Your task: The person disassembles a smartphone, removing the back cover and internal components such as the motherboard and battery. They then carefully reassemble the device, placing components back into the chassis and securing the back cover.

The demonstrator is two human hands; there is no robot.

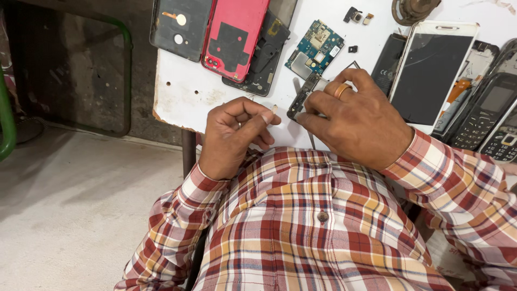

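My right hand (358, 121), with a gold ring on one finger, grips a small dark phone part (304, 97) against the white table (186, 91). A thin metal tool tip (312, 141) pokes out below this hand. My left hand (237, 134) sits just left of the part, fingers curled, thumb and forefinger pinched on something tiny and pale (274, 109). Both wrists wear red plaid sleeves.
On the table lie a red phone back cover (234, 35), a black back cover (180, 27), a blue circuit board (315, 48), a white phone with cracked screen (431, 70) and keypad phones (493, 116). Concrete floor (81, 205) lies to the left.
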